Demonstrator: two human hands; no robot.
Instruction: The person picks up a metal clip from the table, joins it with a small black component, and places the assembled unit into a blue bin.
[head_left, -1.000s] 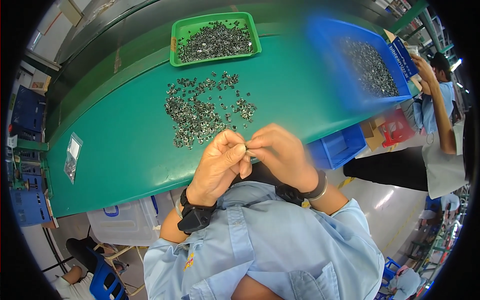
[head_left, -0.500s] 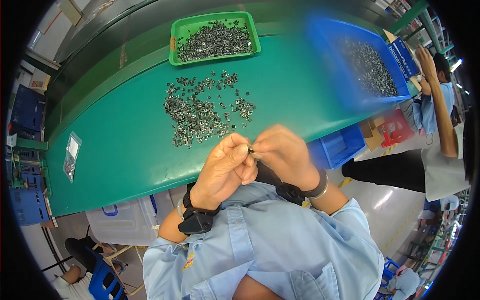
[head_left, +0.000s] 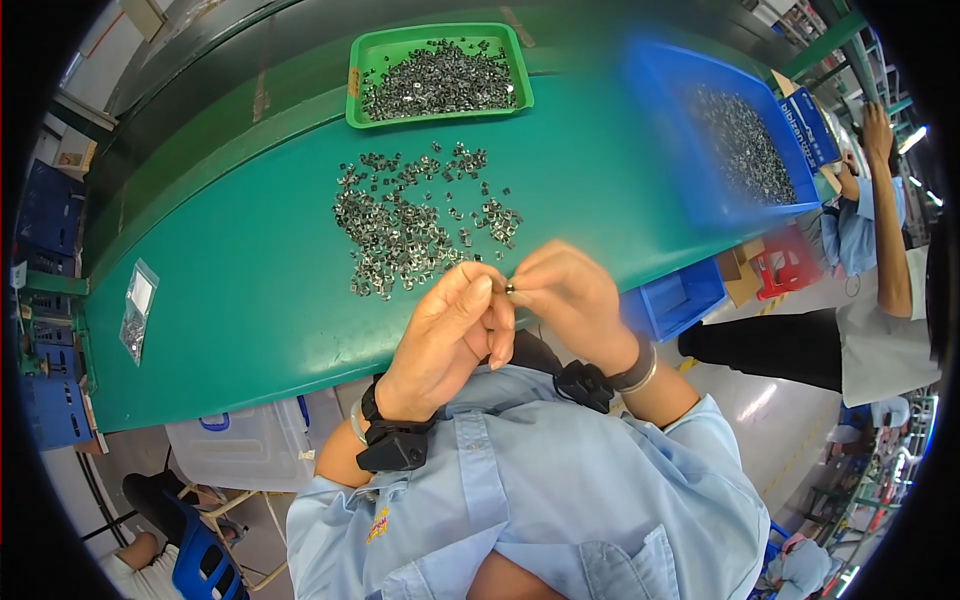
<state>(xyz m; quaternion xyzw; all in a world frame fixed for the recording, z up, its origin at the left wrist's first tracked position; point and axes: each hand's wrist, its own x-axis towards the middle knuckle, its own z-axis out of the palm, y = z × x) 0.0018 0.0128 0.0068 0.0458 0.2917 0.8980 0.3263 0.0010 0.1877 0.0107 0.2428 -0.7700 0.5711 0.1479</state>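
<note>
In front of my chest my two hands meet at the fingertips. Thumb and forefinger of my right hand (head_left: 577, 308) pinch a small dark metal part (head_left: 511, 289); its exact kind is too small to make out. My left hand (head_left: 440, 335) is closed in a pinch right beside that part, and whatever its fingertips may hold is hidden. Just beyond the hands, a loose pile of small black and silver metal parts (head_left: 400, 238) spreads over the green tabletop (head_left: 240, 270).
Behind the pile stands a green tray (head_left: 532, 100) of similar parts. A blue bin (head_left: 660, 150) with more lies far right, a lower blue bin (head_left: 680, 298) below the table edge. A clear bag (head_left: 138, 312) rests at left. Another person (head_left: 880, 330) stands at right.
My right hand has drawn slightly up and right, and the small part sits nearer its fingertips. The left hand stays almost in place. The person at right has shifted an arm.
</note>
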